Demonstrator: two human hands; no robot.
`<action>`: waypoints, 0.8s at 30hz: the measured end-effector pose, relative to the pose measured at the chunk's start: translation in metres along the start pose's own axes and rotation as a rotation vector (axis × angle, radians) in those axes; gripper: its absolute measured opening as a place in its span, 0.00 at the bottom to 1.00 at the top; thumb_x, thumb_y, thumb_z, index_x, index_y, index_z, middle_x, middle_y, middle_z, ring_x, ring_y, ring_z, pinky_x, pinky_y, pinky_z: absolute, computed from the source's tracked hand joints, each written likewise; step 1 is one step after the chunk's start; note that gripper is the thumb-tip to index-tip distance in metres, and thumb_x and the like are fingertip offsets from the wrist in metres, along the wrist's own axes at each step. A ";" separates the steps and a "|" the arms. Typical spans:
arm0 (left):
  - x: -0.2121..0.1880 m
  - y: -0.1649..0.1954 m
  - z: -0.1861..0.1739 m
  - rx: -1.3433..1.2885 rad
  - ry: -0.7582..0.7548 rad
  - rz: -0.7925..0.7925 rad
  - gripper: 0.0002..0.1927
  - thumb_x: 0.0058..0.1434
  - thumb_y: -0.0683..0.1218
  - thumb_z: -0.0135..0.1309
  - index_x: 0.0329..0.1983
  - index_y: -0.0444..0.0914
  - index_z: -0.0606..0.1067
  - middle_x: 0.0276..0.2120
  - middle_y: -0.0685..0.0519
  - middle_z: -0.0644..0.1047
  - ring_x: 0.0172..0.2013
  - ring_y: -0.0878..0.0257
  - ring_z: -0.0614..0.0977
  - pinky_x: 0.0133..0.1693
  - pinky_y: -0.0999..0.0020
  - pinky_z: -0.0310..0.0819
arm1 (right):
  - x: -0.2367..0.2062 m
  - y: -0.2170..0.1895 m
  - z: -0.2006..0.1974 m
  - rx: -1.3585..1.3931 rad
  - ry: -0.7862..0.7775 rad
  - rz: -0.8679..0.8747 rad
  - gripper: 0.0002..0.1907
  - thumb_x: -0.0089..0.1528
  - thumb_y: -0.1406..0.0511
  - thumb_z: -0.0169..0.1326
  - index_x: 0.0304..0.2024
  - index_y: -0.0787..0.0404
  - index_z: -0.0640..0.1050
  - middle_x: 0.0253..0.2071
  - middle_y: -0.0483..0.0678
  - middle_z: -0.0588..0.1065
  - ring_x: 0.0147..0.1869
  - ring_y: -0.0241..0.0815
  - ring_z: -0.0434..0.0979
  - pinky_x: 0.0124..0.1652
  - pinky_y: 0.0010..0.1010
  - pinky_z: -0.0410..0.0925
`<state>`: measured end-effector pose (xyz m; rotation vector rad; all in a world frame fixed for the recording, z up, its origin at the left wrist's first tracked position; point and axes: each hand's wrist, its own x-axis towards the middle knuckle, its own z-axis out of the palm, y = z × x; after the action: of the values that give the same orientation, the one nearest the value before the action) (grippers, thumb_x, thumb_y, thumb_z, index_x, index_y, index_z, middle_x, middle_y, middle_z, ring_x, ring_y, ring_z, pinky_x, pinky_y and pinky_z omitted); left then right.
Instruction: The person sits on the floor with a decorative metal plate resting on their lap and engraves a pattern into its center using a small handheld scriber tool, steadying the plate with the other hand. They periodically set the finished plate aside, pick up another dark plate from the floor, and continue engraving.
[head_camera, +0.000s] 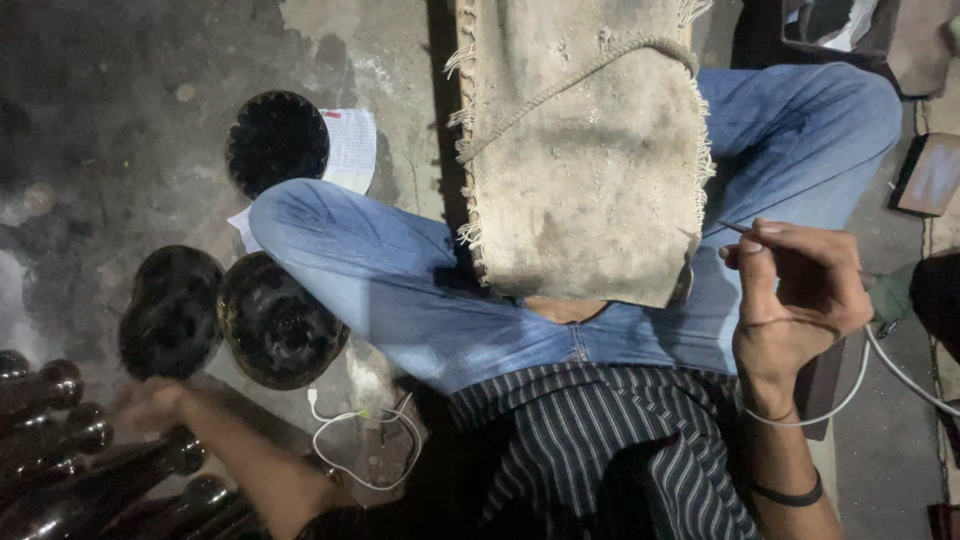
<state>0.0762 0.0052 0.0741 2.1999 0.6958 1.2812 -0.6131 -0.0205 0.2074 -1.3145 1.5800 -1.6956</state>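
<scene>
Concrete floor (150, 120) with dark discs (277, 142)

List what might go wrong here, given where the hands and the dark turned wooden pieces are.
1. The left hand reaches blurred into the pile of dark turned pieces; they may roll or get knocked.
2. The right hand holds a thin pointed tool over the denim-clad leg; a slip might jab it.
3. The white cable crosses the right wrist and could snag.

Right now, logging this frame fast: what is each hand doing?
Left hand: blurred, reaching at the dark turned pieces; grip cannot be told.
Right hand: fingers closed on a thin tool.
</scene>
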 end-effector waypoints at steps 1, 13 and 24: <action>0.005 0.002 0.000 -0.292 -0.351 -0.151 0.26 0.75 0.58 0.30 0.55 0.36 0.71 0.55 0.43 0.72 0.54 0.52 0.75 0.56 0.50 0.71 | 0.000 -0.001 0.000 -0.004 0.006 0.001 0.04 0.73 0.78 0.55 0.49 0.72 0.74 0.47 0.51 0.73 0.42 0.37 0.80 0.44 0.26 0.78; -0.007 0.051 -0.121 -1.241 -0.945 0.681 0.09 0.70 0.45 0.60 0.46 0.36 0.75 0.50 0.46 0.80 0.49 0.54 0.82 0.49 0.54 0.81 | -0.003 -0.012 0.003 -0.033 -0.019 0.012 0.03 0.74 0.78 0.56 0.49 0.72 0.74 0.47 0.53 0.75 0.47 0.39 0.81 0.49 0.29 0.78; -0.163 0.078 -0.443 -1.325 -2.087 0.693 0.10 0.77 0.41 0.47 0.49 0.34 0.79 0.48 0.49 0.84 0.50 0.59 0.86 0.55 0.66 0.80 | -0.004 -0.020 0.012 -0.098 -0.135 -0.047 0.06 0.71 0.76 0.63 0.48 0.70 0.77 0.47 0.54 0.78 0.48 0.38 0.80 0.50 0.23 0.74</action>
<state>-0.3726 -0.0871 0.2133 1.2755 -1.3343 -0.7237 -0.5955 -0.0182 0.2235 -1.4925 1.5821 -1.5386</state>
